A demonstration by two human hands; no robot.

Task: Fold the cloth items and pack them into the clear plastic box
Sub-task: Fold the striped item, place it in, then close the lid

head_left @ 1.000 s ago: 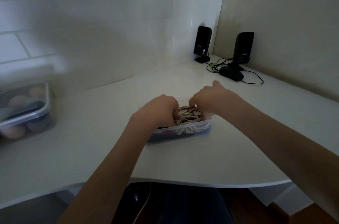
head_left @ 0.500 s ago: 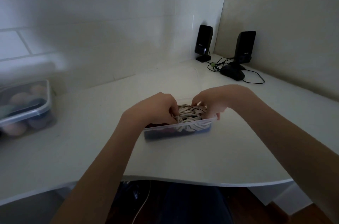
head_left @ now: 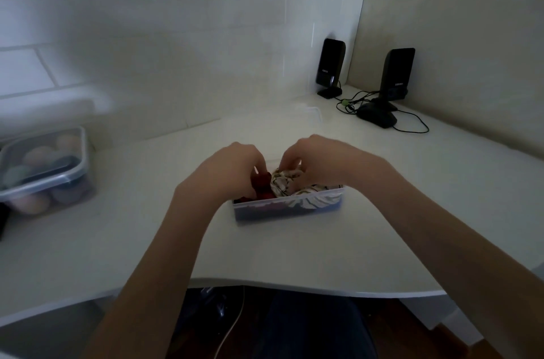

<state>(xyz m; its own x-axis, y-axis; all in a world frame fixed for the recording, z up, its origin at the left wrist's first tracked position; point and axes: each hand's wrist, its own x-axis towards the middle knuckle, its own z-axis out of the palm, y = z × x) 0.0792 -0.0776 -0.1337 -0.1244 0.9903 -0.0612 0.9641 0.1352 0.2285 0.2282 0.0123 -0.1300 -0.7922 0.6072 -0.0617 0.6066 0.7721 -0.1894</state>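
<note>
A small clear plastic box sits on the white desk in front of me, filled with cloth. A striped beige-and-white cloth bulges above the rim on the right side. A red cloth shows at the left end. My left hand has its fingers curled around the red cloth inside the box. My right hand reaches down from the far side and pinches the top of the striped cloth. Darker cloth shows through the box's front wall.
A second clear lidded box with rounded pastel items stands at the left edge. Two black speakers, a black mouse and cables sit in the far right corner. The desk's curved front edge lies near my body.
The box has slid a little toward me. My left hand has pulled back and the red cloth now shows under it. My right hand has curled down onto the striped cloth.
</note>
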